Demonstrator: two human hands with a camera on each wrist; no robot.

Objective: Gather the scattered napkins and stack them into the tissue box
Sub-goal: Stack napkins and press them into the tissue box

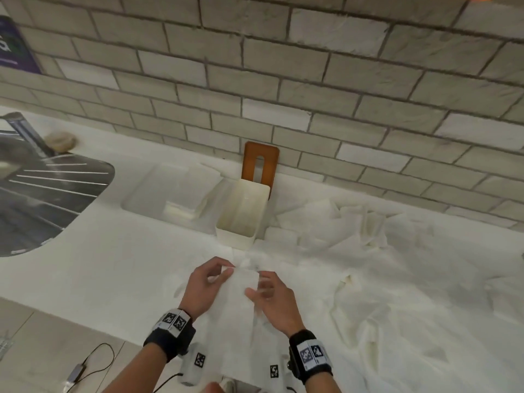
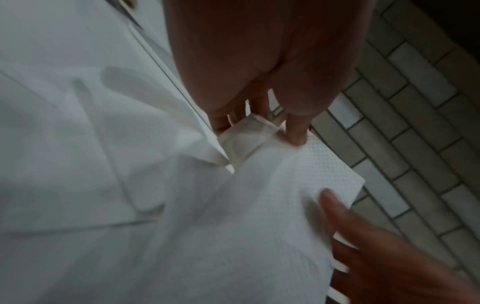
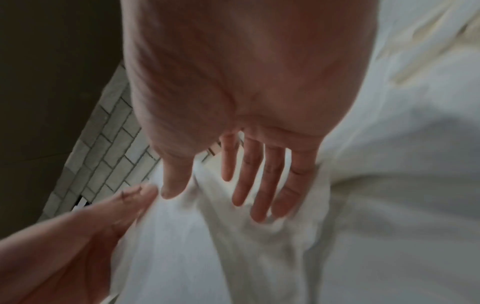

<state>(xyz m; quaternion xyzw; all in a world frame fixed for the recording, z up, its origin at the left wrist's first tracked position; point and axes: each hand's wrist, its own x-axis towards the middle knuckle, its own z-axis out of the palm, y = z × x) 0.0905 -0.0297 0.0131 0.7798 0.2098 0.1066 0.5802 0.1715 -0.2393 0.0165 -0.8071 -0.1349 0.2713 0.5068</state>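
Holding one napkin (image 1: 241, 296), two hands; one tissue box (image 1: 242, 212).

The open white rectangular tissue box (image 1: 241, 214) is clear from above; loose white paper napkins (image 1: 340, 228) crowd its right, an orange-brown slotted lid (image 1: 259, 165) stands behind.

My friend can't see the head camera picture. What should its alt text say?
Two hands hold a white napkin above a white counter: the left hand pinches its corner, the right hand reaches in open-fingered. Behind stands an open tissue box, with loose napkins scattered right.
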